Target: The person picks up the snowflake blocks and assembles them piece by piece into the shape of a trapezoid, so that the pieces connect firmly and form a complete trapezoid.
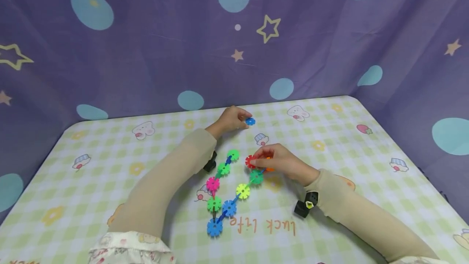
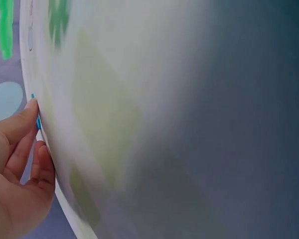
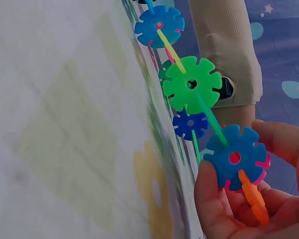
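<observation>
Building: a V-shaped chain of snowflake discs lies flat on the checked tablecloth, its 2 branches meeting at a blue disc nearest the person.
Step in hand: I judge this to be the fetching of 1 more piece while the chain's free end is held steady.
Left hand: reaches to the far side of the cloth, fingertips curled down onto a loose small blue disc; it looks pinched, though the head view is too small to be sure (the left wrist view shows only fingertips against the cloth edge and a sliver of blue).
Right hand: thumb and fingers closed round the top of the right branch, at the red disc and an orange disc slotted beside it; the right wrist view shows the fingers gripping that end cluster.
Left branch: ends in a green disc, untouched, just beside the left sleeve.
Next move calls for: carrying the blue disc across to the held end, turning it edge-on, and lining a slot up with a slot before pressing.
Risk: pushing without the right hand's grip would probably skew the chain.
</observation>
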`<state>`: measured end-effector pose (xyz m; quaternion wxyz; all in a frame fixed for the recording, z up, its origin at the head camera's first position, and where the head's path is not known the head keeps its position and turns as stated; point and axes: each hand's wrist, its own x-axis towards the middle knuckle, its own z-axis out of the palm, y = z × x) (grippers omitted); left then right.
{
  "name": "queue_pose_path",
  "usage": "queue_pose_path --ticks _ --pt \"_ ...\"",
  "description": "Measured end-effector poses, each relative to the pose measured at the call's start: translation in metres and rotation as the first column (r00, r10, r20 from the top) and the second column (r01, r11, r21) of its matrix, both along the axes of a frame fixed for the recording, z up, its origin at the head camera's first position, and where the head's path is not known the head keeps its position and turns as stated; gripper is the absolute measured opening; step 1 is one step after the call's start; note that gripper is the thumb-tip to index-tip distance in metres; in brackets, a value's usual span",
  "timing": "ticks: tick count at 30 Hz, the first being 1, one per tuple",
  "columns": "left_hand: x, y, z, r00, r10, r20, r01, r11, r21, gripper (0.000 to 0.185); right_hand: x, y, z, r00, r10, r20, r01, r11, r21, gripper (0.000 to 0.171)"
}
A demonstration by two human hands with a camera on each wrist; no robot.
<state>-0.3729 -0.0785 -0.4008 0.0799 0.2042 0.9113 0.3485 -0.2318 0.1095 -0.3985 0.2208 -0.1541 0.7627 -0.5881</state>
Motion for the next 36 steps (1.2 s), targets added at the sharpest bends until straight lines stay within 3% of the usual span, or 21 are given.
queue_pose_path --ticks 6,17,29,36 --pt "0.002 0.001 0.000 1.000 0.003 -0.030 -0.003 1.000 0.002 0.033 0.003 -0.004 0.002 0.998 -0.003 -0.055 0.003 1.000 0.003 0.020" --pt "0.003 0.000 0.001 1.000 0.008 -0.029 -0.008 1.000 0.014 0.033 0.006 -0.006 0.005 0.978 -0.020 -0.208 0.045 0.992 0.118 0.021" --pt "0.008 -0.006 0.003 1.000 0.002 -0.015 -0.002 0.999 0.039 0.030 0.007 -0.007 0.006 0.965 -0.038 -0.261 0.060 0.995 0.076 0.023" --pt "0.007 -0.010 0.002 1.000 0.014 0.011 -0.015 0.995 0.097 0.026 0.006 -0.006 0.004 0.963 -0.054 -0.265 0.067 0.997 0.040 0.024"
